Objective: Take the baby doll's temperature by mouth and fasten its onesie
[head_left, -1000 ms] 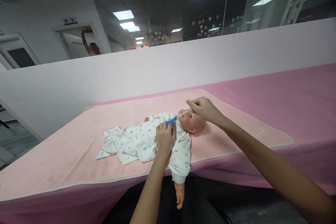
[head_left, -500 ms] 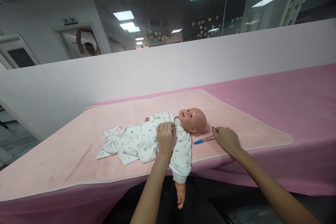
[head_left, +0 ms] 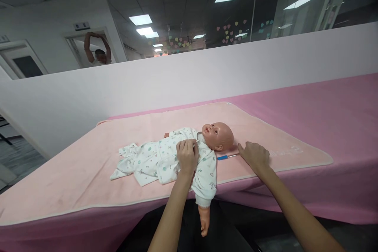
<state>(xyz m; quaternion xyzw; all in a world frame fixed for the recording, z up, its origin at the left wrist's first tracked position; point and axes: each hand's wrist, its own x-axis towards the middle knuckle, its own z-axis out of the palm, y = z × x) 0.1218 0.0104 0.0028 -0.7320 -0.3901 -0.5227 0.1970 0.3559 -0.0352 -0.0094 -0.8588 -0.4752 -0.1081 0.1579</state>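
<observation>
1. One bald, white-clothed plastic doll point(head_left: 165, 154), centre; left hand point(head_left: 187, 155) curled on chest.
2. One slim blue-tipped stick point(head_left: 223, 158), right-centre; right hand point(head_left: 254, 156) at one end.
3. Both grasps: cannot tell.
4. Pale lettering point(head_left: 293, 150), right: illegible.

The baby doll point(head_left: 165, 152) lies supine on the peach blanket point(head_left: 76, 177), head right, in a white printed outfit point(head_left: 147, 157) (one forearm overhangs the near edge). The slim blue-ended rod point(head_left: 223, 158) is positioned just beside the near sleeve, its opposite end hidden.
</observation>
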